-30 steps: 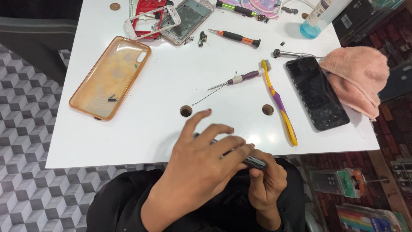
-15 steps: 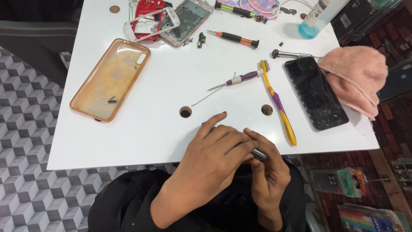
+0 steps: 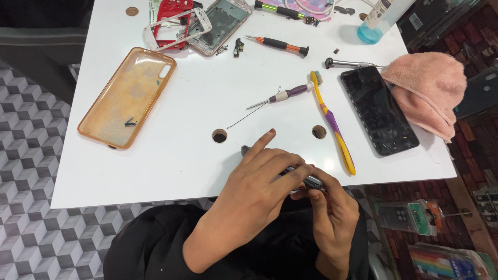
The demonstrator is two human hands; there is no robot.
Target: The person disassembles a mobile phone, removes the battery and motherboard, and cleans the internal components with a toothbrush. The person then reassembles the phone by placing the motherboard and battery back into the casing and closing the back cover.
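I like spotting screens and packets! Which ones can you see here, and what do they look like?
Phone screen: right side of the white table, black rectangle, dark.
Bottle: top right, white with a label, blue base.
Packets: floor, lower right, clear with colourful contents.

A thin grey phone body (image 3: 311, 181) lies flat, gripped at the table edge.

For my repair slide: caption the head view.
Both hands, left hand and right hand, grip a thin dark device at the white table edge.
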